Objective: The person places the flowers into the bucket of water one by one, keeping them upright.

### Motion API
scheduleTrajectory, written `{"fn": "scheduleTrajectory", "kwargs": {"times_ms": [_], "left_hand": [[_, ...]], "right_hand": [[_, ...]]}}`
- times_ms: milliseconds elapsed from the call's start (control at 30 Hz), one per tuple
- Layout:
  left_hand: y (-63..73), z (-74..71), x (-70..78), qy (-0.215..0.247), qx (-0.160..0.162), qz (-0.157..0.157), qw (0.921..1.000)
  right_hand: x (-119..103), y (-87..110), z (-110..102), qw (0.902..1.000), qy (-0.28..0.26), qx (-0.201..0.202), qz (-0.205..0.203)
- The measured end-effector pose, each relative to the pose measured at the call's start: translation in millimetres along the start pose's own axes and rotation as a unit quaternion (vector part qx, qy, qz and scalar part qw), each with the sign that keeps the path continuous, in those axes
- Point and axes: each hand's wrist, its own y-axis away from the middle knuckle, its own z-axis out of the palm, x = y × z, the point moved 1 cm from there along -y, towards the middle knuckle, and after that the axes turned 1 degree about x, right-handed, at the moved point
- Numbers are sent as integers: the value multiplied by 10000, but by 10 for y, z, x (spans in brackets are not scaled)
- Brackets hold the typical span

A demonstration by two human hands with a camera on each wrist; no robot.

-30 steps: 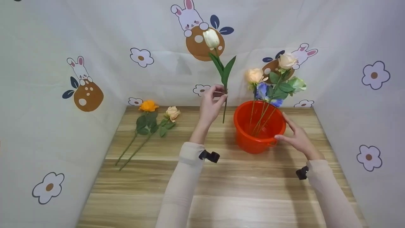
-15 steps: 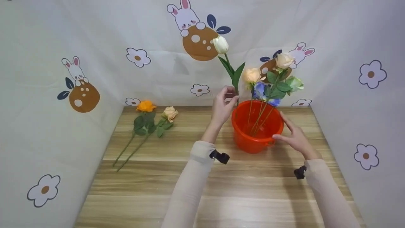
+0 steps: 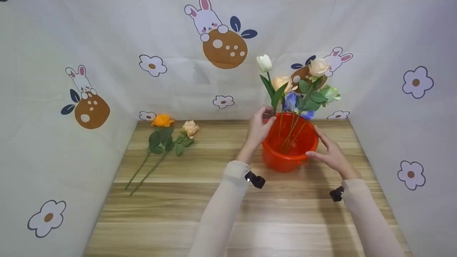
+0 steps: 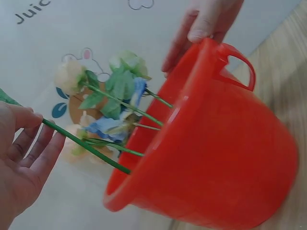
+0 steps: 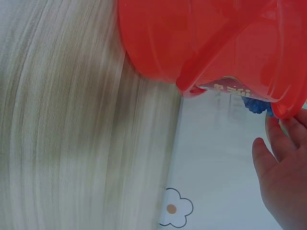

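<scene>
In the head view my left hand (image 3: 260,126) pinches the green stem of a white tulip (image 3: 264,63) at the left rim of a red bucket (image 3: 280,162). The left wrist view shows the tulip's stem (image 4: 86,145) running from the fingertips of my left hand (image 4: 29,153) down past the bucket's rim. My right hand (image 3: 331,153) touches the bucket's right side, fingers straight and thumb spread along the rim. Inside the bucket stand a pale peach rose (image 3: 319,67), another peach rose (image 3: 280,84), blue flowers (image 3: 291,101) and a pale green flower (image 3: 330,93).
An orange flower (image 3: 162,120) and a peach rose (image 3: 190,129) lie on the left of the wooden table (image 3: 171,210), stems pointing toward the front. Pale printed cloth (image 3: 178,85) walls the table at the back and both sides. A small handle (image 4: 242,67) sticks out from the bucket's side.
My left hand has carried the white tulip rightward and down, bringing the stem's lower end from beside the bucket to inside its rim. The right hand stays at the bucket.
</scene>
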Motion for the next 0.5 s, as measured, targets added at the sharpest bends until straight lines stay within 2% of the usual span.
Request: {"fn": "scheduleTrajectory", "kwargs": {"times_ms": [67, 233, 300, 500], "left_hand": [[4, 42, -57, -138, -15, 25, 9999], [9, 130, -151, -622, -33, -54, 9980], [5, 163, -173, -848, -55, -172, 9962], [-5, 252, -240, -1389, -114, -446, 9892]], "right_hand": [[-40, 5, -3, 10000, -64, -43, 54], [-356, 67, -44, 9995, -152, -178, 198], [-338, 63, -42, 9996, -149, -146, 185], [-17, 3, -3, 9997, -159, -41, 166]]}}
